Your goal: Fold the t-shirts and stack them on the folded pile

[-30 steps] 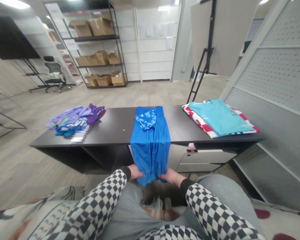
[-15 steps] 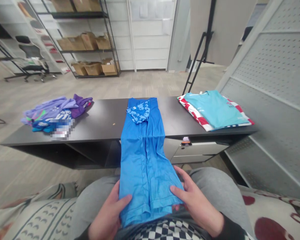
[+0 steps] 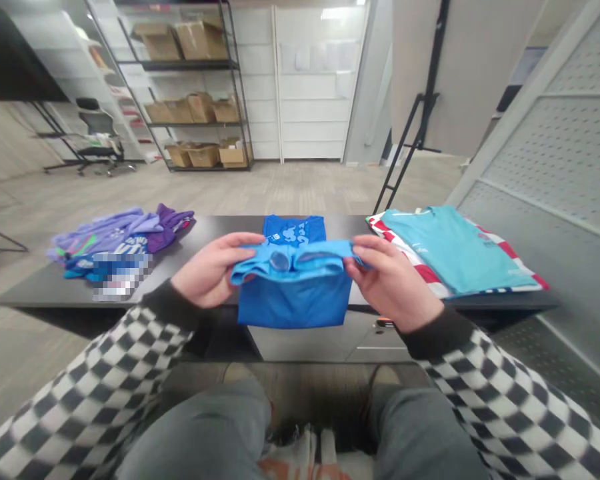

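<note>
Blue shirt (image 3: 294, 303) is partly folded. Left hand (image 3: 211, 270) and right hand (image 3: 391, 277) grip its raised edge, not yet laid flat

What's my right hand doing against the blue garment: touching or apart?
Touching. The head view shows the right hand gripping one end of the blue garment's raised lighter edge between thumb and fingers.

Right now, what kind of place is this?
It looks like an office, maybe with a storage corner: there's a wheeled desk chair and a black shelf rack holding cardboard boxes.
</note>
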